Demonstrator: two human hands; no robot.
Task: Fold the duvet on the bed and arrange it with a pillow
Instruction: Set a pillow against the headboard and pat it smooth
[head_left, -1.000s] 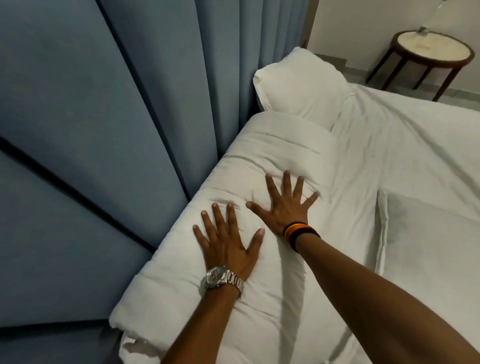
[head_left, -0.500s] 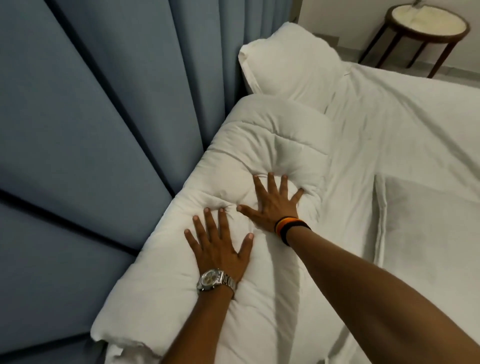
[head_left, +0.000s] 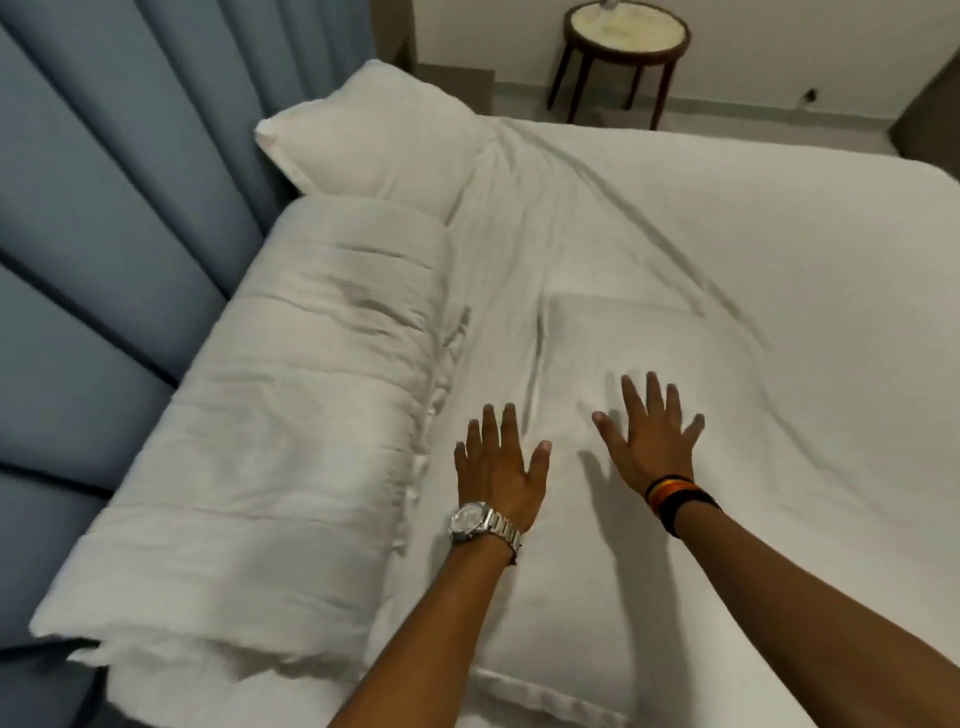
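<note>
The white duvet (head_left: 291, 415) lies folded into a long thick bundle along the left edge of the bed (head_left: 727, 249), against the curtain. One white pillow (head_left: 379, 140) sits at the far end of the bundle. A second, flatter pillow (head_left: 623, 343) lies on the sheet to the right of the duvet. My left hand (head_left: 501, 467), with a silver watch, is spread flat at this pillow's left edge, just off the duvet. My right hand (head_left: 652, 434), with dark wristbands, hovers or rests open over the pillow. Neither hand holds anything.
Blue curtains (head_left: 130, 182) hang close along the bed's left side. A small round dark-wood table (head_left: 626, 31) stands on the floor beyond the bed's far edge, by the white wall. The sheet right of the pillow is creased.
Both hands have left the top of the folded duvet and moved right, onto the flat pillow beside it. The view has swung right as well.
</note>
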